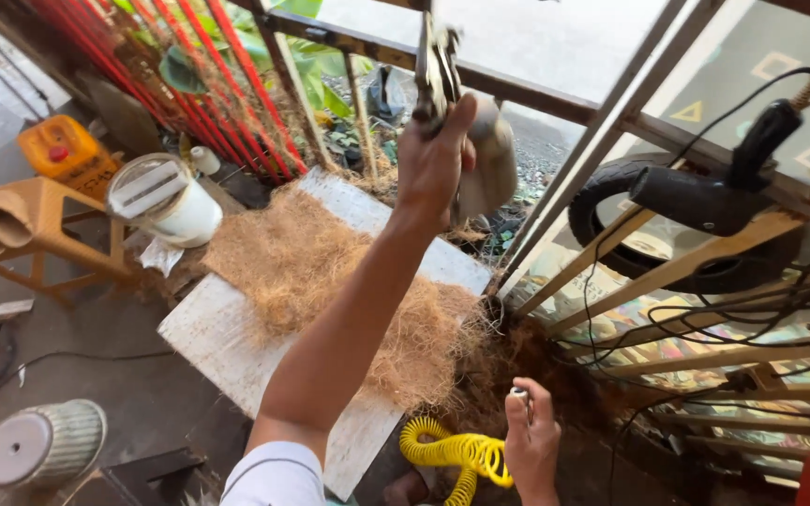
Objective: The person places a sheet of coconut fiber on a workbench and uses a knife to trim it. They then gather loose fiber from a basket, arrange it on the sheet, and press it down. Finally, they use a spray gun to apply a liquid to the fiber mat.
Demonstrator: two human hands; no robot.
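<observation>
My left hand (438, 159) is raised high and shut on a metal tool (435, 58) that reaches up out of the picture; a beige rounded object (496, 161) sits just behind the hand. Below it, a heap of brown coconut fibre (311, 262) lies spread over a white board (227, 347). My right hand (532, 445) is low at the right of the board. It pinches a small silvery piece (520, 395) next to a yellow coiled hose (457, 454) and darker loose fibre (517, 361).
A black tyre (611, 192) and a black handled tool (705, 197) with cables hang on the slatted frame at right. At left stand a white jar (166, 201), an orange stool (49, 230), a yellow container (58, 150) and a round grey object (39, 445). Red bars (227, 84) rise behind.
</observation>
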